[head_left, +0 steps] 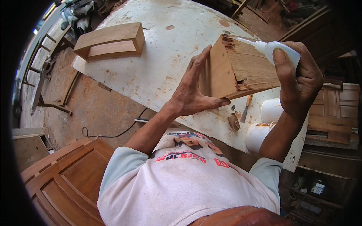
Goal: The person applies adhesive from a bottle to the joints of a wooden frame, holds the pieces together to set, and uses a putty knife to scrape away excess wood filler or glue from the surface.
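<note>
My left hand (191, 90) grips a wooden box (250, 69) by its near-left end, fingers along the far side and thumb along the near side. The box is tilted above the table, and dark, broken damage shows at two corners of its upper face. In my right hand (303, 83) is a small white squeeze bottle (281, 52) with a thin nozzle, pinched between thumb and fingers. Its tip points left, over the damaged far corner of the box. Whether liquid comes out is too small to tell.
Another open wooden box (109, 39) stands on the stained white table (162, 49) at the far left. By the near edge are a putty knife (246, 108), a small wood block (233, 122) and two white containers (257, 136). A panelled wooden door (75, 180) lies at lower left.
</note>
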`<state>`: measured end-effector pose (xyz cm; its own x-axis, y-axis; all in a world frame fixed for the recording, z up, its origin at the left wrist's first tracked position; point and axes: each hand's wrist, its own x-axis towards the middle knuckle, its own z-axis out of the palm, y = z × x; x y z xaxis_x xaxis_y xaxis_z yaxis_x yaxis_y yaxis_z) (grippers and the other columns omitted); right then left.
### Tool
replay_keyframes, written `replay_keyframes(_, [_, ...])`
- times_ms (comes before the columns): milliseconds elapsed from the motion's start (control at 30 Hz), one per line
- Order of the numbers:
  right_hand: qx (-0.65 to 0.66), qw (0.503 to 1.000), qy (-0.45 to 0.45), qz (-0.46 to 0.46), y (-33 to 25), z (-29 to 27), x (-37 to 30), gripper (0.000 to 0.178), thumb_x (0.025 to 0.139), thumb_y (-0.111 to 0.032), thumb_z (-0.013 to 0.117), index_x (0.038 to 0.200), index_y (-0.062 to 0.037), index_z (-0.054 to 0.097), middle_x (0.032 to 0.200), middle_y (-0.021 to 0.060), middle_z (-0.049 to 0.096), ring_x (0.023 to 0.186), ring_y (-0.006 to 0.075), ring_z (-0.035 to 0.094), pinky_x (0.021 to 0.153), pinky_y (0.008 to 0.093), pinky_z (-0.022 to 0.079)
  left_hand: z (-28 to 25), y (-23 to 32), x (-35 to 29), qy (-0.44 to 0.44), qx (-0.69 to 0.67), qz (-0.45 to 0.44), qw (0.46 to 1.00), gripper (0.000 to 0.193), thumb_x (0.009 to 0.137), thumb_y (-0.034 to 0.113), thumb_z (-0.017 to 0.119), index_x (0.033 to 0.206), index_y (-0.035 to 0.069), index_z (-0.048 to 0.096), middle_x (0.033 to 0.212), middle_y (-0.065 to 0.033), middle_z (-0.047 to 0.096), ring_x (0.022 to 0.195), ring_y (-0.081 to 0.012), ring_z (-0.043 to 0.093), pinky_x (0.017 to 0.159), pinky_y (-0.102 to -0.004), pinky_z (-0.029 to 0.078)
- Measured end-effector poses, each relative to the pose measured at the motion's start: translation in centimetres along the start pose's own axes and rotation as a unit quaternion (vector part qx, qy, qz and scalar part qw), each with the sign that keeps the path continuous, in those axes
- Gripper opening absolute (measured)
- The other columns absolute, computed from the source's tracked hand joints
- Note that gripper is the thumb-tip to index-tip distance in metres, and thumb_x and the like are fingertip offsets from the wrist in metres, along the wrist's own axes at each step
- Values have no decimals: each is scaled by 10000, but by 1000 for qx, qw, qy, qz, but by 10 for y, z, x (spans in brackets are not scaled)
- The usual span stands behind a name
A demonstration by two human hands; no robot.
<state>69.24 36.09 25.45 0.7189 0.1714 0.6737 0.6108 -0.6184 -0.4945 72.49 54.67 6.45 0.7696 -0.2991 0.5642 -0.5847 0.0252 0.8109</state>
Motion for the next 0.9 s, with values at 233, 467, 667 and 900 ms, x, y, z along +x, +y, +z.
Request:
replay_keyframes(233, [-3,1000,6,1,-2,3,1,137,908,-118,730,942,11,697,746,-12,627,675,18,540,583,204,426,0,0,0,1,0,-2,1000,1301,606,366,958,1623,143,179,1515,-193,386,1413,-374,399,1194,-547,377])
replay_keyframes(467, [-25,999,22,7,-7,-8,-5,112,893,-93,726,933,8,700,755,-16,634,669,12,532,585,195,420,0,3,0,2,8,-3,1000,1306,604,371,966,1623,144,180,1510,-199,384,1411,-384,402,1193,-547,374])
replay_keyframes(667, [-31,999,29,1,-6,-11,-8,113,877,-86,732,922,12,698,746,-19,631,658,12,527,580,194,418,0,4,1,1,-6,-13,1000,1309,602,350,977,1623,150,182,1509,-196,383,1422,-379,388,1193,-543,370])
replay_keyframes(900, [-34,999,26,-11,-3,-11,-10,115,877,-85,730,928,13,699,746,-14,633,654,17,528,583,198,422,0,0,0,2,-5,-4,1000,1322,592,353,979,1626,163,178,1507,-193,388,1426,-378,385,1194,-545,366])
